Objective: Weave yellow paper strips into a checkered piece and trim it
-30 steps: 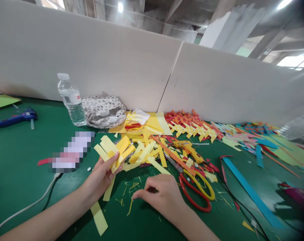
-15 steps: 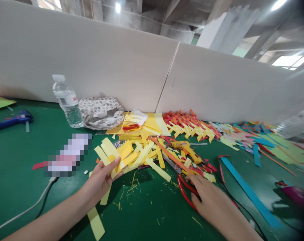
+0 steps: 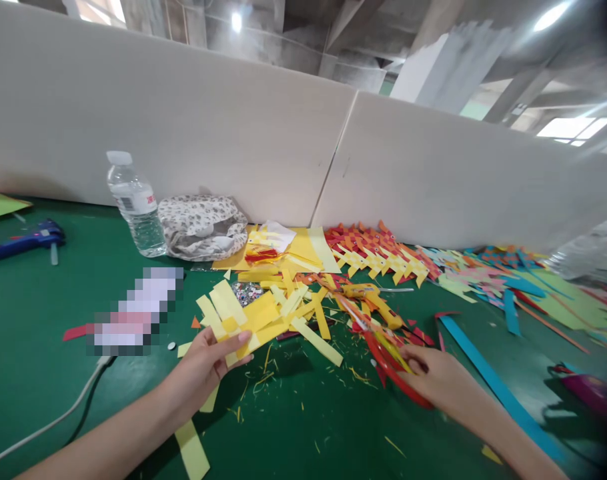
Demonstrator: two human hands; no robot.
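Observation:
My left hand [image 3: 202, 369] pinches a woven piece of yellow paper strips [image 3: 238, 317] just above the green table [image 3: 43, 320]. To the right, my right hand [image 3: 433, 377] is closed around the handles of the red and yellow scissors [image 3: 388, 357] and has them raised off the table, their blades pointing up and left over a heap of loose yellow and orange strips [image 3: 303, 303]. The scissors are blurred by motion.
A water bottle [image 3: 135, 203] and a patterned cloth bundle [image 3: 201, 223] stand by the white partition [image 3: 233, 133]. A blue glue gun [image 3: 21, 241] lies far left. Woven paper pieces [image 3: 378, 250], a blue strip [image 3: 488, 377] and coloured scraps [image 3: 528, 280] lie right. A white cable [image 3: 43, 423] runs at lower left.
My right hand moved right from the scraps, took hold of the scissors and lifted them. My left hand kept its hold on the yellow woven piece, shifting it slightly right.

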